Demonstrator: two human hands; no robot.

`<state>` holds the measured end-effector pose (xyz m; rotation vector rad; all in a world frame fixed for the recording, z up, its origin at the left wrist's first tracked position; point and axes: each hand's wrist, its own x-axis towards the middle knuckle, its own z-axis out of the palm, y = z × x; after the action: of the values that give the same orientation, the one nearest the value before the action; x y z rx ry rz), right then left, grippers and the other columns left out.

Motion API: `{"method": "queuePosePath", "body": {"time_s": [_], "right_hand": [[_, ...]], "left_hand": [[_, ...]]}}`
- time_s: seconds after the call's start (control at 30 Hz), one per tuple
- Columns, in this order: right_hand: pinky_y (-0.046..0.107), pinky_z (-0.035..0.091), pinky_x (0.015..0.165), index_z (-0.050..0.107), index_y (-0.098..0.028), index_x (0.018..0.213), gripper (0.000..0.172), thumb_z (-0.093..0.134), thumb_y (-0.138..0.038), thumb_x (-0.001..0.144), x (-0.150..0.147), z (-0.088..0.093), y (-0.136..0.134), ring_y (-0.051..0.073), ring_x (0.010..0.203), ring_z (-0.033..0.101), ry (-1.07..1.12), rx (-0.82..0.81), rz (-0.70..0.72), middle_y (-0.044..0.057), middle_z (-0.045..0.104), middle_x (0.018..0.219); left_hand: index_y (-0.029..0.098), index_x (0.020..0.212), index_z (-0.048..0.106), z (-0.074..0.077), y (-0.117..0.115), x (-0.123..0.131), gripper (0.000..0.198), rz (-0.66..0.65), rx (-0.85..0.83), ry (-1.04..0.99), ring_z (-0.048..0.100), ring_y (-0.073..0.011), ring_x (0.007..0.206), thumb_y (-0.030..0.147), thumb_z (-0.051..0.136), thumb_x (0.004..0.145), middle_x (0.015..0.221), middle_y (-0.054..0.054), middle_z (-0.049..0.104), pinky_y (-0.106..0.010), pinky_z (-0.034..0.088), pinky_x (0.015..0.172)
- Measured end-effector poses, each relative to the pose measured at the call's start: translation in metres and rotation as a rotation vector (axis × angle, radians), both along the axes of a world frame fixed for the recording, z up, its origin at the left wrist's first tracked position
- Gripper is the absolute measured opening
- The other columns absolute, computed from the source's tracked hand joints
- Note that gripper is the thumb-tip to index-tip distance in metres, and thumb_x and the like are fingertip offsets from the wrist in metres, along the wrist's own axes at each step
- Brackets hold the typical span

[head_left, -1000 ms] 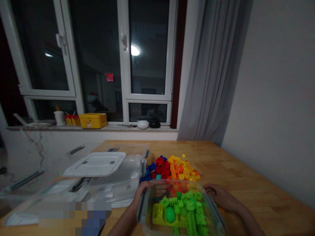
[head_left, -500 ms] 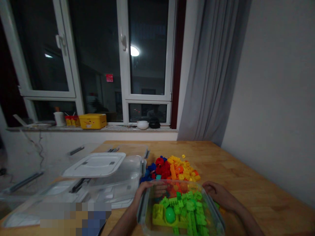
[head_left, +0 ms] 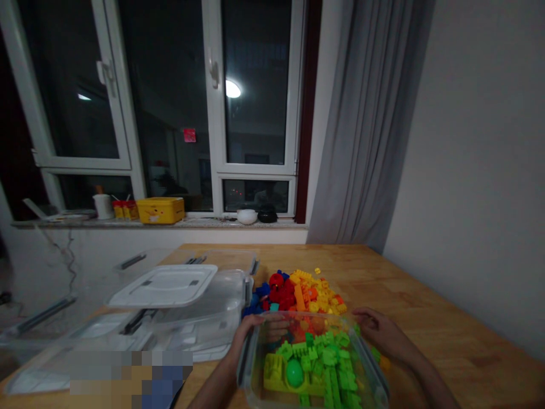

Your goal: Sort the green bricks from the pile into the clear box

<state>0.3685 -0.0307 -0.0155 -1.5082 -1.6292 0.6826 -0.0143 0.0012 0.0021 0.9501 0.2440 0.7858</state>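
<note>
Right hand (head_left: 378, 330) has shifted up the rim of the clear bin (head_left: 245, 363) of green bricks (head_left: 327, 357), left hand (head_left: 254, 325) unmoved, both grips clenched on it, the bin on the tabletop (head_left: 447, 318) just before the brick pile (head_left: 298, 295).

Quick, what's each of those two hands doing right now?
Left hand: closed, holding the rim of the clear plastic tub.
Right hand: fingers curled at the tub's right rim; cannot tell whether it grips.
</note>
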Motion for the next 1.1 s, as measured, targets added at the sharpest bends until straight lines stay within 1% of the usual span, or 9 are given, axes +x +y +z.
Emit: {"method": "queuePosePath", "body": {"time_s": [0.1, 0.23, 0.4, 0.53, 0.63, 0.73, 0.87, 0.97, 1.1], "right_hand": [[0.027, 0.049, 0.063, 0.065, -0.019, 0.11, 0.043, 0.058, -0.032, 0.069, -0.001, -0.006, -0.001, 0.017, 0.07, 0.061, -0.038, -0.05, 0.084, 0.005, 0.069, 0.097], [0.027, 0.049, 0.064, 0.064, -0.02, 0.111, 0.046, 0.061, -0.031, 0.066, -0.002, -0.012, 0.0, 0.018, 0.073, 0.06, -0.064, -0.047, 0.07, 0.005, 0.068, 0.096], [0.027, 0.049, 0.067, 0.064, -0.018, 0.101, 0.037, 0.059, -0.027, 0.066, -0.003, -0.013, 0.003, 0.018, 0.075, 0.059, -0.114, -0.025, 0.072, 0.004, 0.066, 0.092], [0.025, 0.046, 0.063, 0.063, -0.018, 0.092, 0.03, 0.056, -0.023, 0.064, -0.005, -0.009, 0.002, 0.017, 0.073, 0.057, -0.149, 0.006, 0.043, 0.002, 0.062, 0.081], [0.024, 0.043, 0.059, 0.061, -0.019, 0.09, 0.028, 0.054, -0.022, 0.064, -0.004, -0.01, 0.003, 0.015, 0.067, 0.054, -0.135, 0.006, 0.045, -0.001, 0.059, 0.074], [0.025, 0.043, 0.059, 0.061, -0.018, 0.091, 0.026, 0.053, -0.024, 0.067, -0.002, -0.011, 0.004, 0.015, 0.065, 0.054, -0.126, 0.015, 0.047, -0.001, 0.06, 0.073], [0.027, 0.045, 0.066, 0.064, -0.018, 0.09, 0.024, 0.055, -0.035, 0.075, 0.001, -0.008, 0.003, 0.018, 0.073, 0.057, -0.123, 0.035, 0.027, 0.001, 0.062, 0.079], [0.026, 0.044, 0.061, 0.064, -0.019, 0.092, 0.03, 0.06, -0.043, 0.075, 0.0, -0.005, 0.0, 0.018, 0.069, 0.056, -0.097, -0.005, 0.054, 0.0, 0.06, 0.073], [0.025, 0.041, 0.056, 0.063, -0.019, 0.094, 0.031, 0.064, -0.042, 0.073, -0.004, -0.003, -0.004, 0.016, 0.063, 0.055, -0.047, -0.074, 0.124, -0.002, 0.06, 0.07]], "left_hand": [[-0.001, 0.119, 0.062, -0.001, 0.0, 0.0, 0.053, 0.004, -0.012, -0.004, 0.065, -0.032, 0.105, 0.026, 0.042, 0.078, 0.117, -0.023, 0.067, -0.046, 0.035, 0.104], [-0.002, 0.118, 0.062, -0.002, 0.002, 0.0, 0.054, -0.005, -0.029, -0.013, 0.066, -0.031, 0.104, 0.026, 0.043, 0.076, 0.115, -0.022, 0.068, -0.044, 0.037, 0.102], [-0.002, 0.117, 0.062, -0.004, 0.003, 0.0, 0.054, 0.009, -0.039, 0.006, 0.066, -0.0295, 0.104, 0.027, 0.043, 0.076, 0.115, -0.022, 0.068, -0.04, 0.039, 0.1], [-0.002, 0.116, 0.063, -0.002, 0.0, 0.0, 0.053, 0.035, -0.053, 0.022, 0.067, -0.0284, 0.101, 0.026, 0.043, 0.076, 0.112, -0.021, 0.07, -0.039, 0.04, 0.099], [-0.001, 0.117, 0.063, -0.002, -0.001, 0.0, 0.053, 0.026, -0.044, 0.013, 0.066, -0.0289, 0.103, 0.026, 0.042, 0.077, 0.114, -0.02, 0.069, -0.04, 0.039, 0.1], [-0.002, 0.117, 0.062, -0.005, 0.001, -0.001, 0.053, 0.014, -0.04, 0.01, 0.066, -0.0298, 0.103, 0.026, 0.042, 0.077, 0.115, -0.022, 0.068, -0.041, 0.039, 0.1], [-0.002, 0.118, 0.062, -0.005, 0.002, 0.0, 0.052, 0.026, -0.038, -0.005, 0.066, -0.0306, 0.104, 0.025, 0.042, 0.078, 0.117, -0.023, 0.067, -0.043, 0.037, 0.102], [-0.002, 0.117, 0.062, -0.004, 0.002, 0.0, 0.053, 0.027, -0.033, 0.002, 0.066, -0.0307, 0.103, 0.026, 0.042, 0.077, 0.116, -0.024, 0.067, -0.043, 0.038, 0.1], [0.0, 0.117, 0.063, -0.006, 0.003, -0.001, 0.053, 0.039, -0.048, 0.016, 0.065, -0.0306, 0.104, 0.027, 0.043, 0.077, 0.116, -0.022, 0.068, -0.042, 0.039, 0.098]]}}
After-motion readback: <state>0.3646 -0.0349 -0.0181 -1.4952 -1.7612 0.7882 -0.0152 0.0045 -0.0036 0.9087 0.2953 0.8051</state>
